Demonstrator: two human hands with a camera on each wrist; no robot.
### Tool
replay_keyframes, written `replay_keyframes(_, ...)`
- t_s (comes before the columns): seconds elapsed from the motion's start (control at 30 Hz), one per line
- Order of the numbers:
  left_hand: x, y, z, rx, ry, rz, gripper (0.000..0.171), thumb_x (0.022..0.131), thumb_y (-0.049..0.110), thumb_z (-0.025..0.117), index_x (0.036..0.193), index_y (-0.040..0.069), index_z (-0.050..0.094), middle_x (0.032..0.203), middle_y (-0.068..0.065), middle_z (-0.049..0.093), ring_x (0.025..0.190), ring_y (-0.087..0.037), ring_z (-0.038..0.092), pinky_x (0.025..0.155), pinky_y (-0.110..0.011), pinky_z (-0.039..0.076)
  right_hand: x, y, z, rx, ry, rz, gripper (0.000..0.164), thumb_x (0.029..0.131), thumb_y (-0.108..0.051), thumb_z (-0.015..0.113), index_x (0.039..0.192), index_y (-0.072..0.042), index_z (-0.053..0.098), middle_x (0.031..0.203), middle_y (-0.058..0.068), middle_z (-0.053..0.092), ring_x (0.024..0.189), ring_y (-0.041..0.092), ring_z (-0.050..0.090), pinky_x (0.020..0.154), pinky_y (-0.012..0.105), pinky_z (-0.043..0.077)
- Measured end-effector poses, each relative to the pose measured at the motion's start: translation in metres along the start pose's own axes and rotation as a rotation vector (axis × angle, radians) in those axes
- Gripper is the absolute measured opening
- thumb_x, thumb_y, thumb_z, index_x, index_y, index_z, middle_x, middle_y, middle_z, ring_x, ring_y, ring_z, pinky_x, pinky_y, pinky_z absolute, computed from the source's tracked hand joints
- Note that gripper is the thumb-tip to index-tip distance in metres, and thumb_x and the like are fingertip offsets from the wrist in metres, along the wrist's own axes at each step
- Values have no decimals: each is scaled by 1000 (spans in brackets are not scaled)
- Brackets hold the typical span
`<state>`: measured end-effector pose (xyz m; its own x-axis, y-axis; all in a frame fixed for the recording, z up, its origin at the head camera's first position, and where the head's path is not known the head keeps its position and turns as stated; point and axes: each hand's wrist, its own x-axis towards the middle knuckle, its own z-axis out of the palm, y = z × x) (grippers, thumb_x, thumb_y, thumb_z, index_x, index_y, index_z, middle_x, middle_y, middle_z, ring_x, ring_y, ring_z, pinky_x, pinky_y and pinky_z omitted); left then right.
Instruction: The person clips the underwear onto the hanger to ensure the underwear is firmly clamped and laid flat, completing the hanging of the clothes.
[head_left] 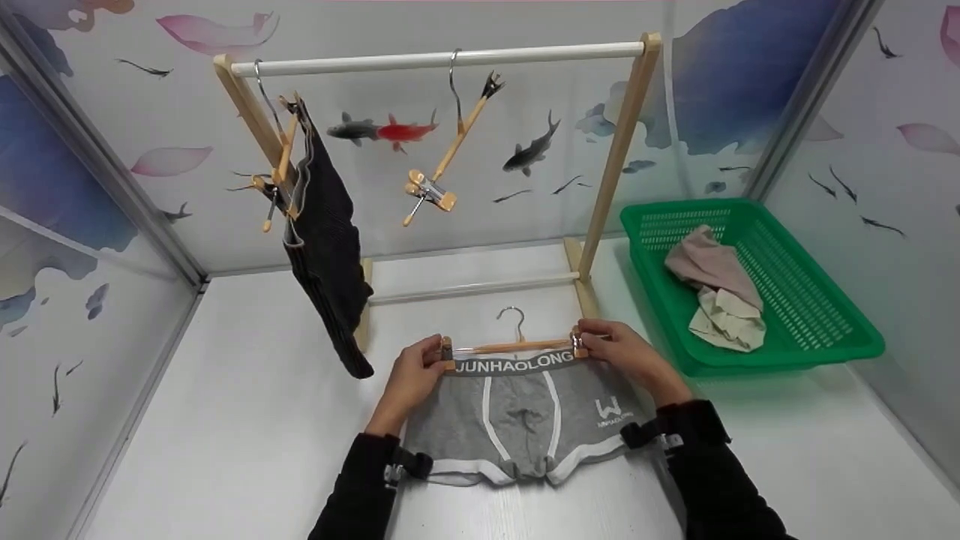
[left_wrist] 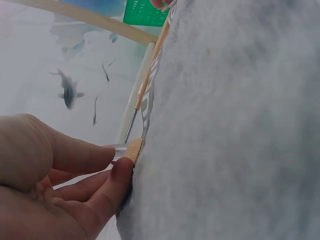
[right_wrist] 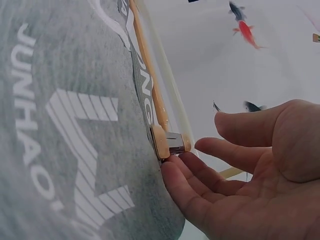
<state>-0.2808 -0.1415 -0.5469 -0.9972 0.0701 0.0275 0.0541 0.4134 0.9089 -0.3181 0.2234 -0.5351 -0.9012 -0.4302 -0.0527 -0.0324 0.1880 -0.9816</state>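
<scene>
Grey boxer briefs [head_left: 517, 420] with a JUNHAOLONG waistband lie front up on the white table, their waistband along a wooden clip hanger [head_left: 510, 347]. At the waistband's left end, my left hand [head_left: 411, 379] pinches the hanger's left clip [left_wrist: 134, 150] between thumb and fingers. My right hand [head_left: 622, 356] is at the other end, its fingertips [right_wrist: 175, 172] against the right clip [right_wrist: 160, 142]. The right thumb stands apart from that clip in the right wrist view. Both clips sit over the waistband. The hanger's metal hook [head_left: 513, 310] points away from me.
Behind the briefs stands a wood-framed rack with a white top rail [head_left: 435, 60]. Dark clothing [head_left: 326, 240] hangs from a clip hanger at its left, and a bare clip hanger [head_left: 461, 142] hangs mid-rail. To the right, a green basket [head_left: 817, 300] contains pink and cream cloths [head_left: 716, 281].
</scene>
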Motion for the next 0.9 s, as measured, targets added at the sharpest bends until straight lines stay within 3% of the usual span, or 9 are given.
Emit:
replay_keyframes(0.3, 0, 1, -1, -76, -49, 31, 49, 96, -3, 65, 141, -15, 48, 136, -29, 58, 121, -39, 61, 98, -43, 51, 0, -6, 1, -95, 21, 35, 54, 108, -12, 49, 150, 16, 31, 148, 34, 42, 135, 40, 43, 102, 35, 45)
replay_keyframes(0.57, -3, 0, -4, -86, -90, 51, 47, 98, -2, 63, 141, -13, 49, 141, -27, 55, 125, -38, 59, 96, -35, 52, -1, -2, -1, -96, 5, 16, 56, 107, -18, 54, 150, 13, 35, 149, 31, 43, 134, 38, 45, 97, 23, 45)
replay_keyframes(0.7, -4, 3, -10, -75, -137, 30, 48, 99, -5, 59, 144, -11, 47, 144, -26, 52, 129, -38, 55, 100, -40, 50, 0, -2, -1, -104, 14, 27, 57, 106, -18, 55, 150, 13, 36, 149, 31, 43, 133, 39, 46, 100, 31, 45)
replay_keyframes(0.83, -5, 7, -17, 25, -149, 41, 48, 98, -5, 59, 144, -10, 47, 142, -29, 52, 126, -40, 57, 97, -45, 51, 0, -11, 3, -147, 30, 28, 56, 106, -16, 55, 150, 13, 35, 150, 32, 42, 132, 42, 48, 102, 40, 46)
replay_keyframes(0.9, -5, 9, -20, 132, -127, 89, 46, 98, -4, 60, 141, -11, 50, 138, -30, 54, 122, -41, 59, 96, -47, 51, 0, -18, 6, -188, 41, 4, 55, 106, -14, 56, 149, 14, 37, 149, 33, 42, 133, 44, 48, 103, 43, 45)
